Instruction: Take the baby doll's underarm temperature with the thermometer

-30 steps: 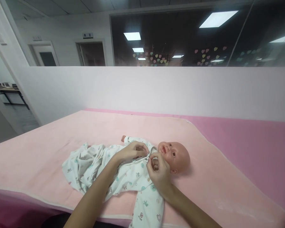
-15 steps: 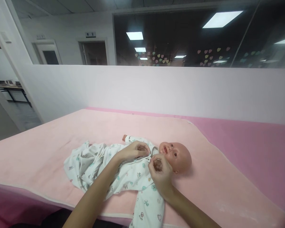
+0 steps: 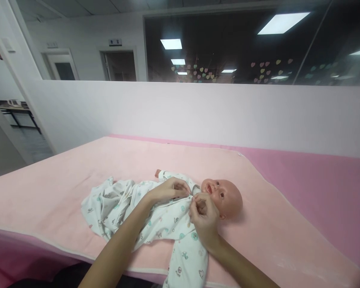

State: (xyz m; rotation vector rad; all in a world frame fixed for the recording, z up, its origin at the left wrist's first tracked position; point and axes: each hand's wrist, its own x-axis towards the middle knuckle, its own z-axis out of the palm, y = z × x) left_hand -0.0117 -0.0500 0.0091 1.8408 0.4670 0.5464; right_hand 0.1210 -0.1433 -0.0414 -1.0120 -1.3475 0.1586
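Note:
A baby doll point(image 3: 229, 196) lies on its back with its head to the right, dressed in a white patterned garment point(image 3: 168, 222). At the garment's neckline, my left hand point(image 3: 171, 189) pinches something at the front, perhaps a thin tie; its fingertips nearly meet those of my right hand. Close beside the doll's chin, my right hand point(image 3: 205, 216) is closed in a pinch on the same part of the cloth. What exactly lies between the fingertips is too small to tell. The garment's lower part is bunched at the left, and one sleeve hangs toward the near edge.
A light pink mat point(image 3: 132, 156) lies under the doll, over a darker pink surface point(image 3: 318, 180). Behind stands a white low wall point(image 3: 198, 112) with glass above. A desk point(image 3: 16, 109) shows through an opening at the far left.
My right hand's fingers have shifted slightly to the right and stay pinched. My left hand has barely moved. The doll lies in the same place.

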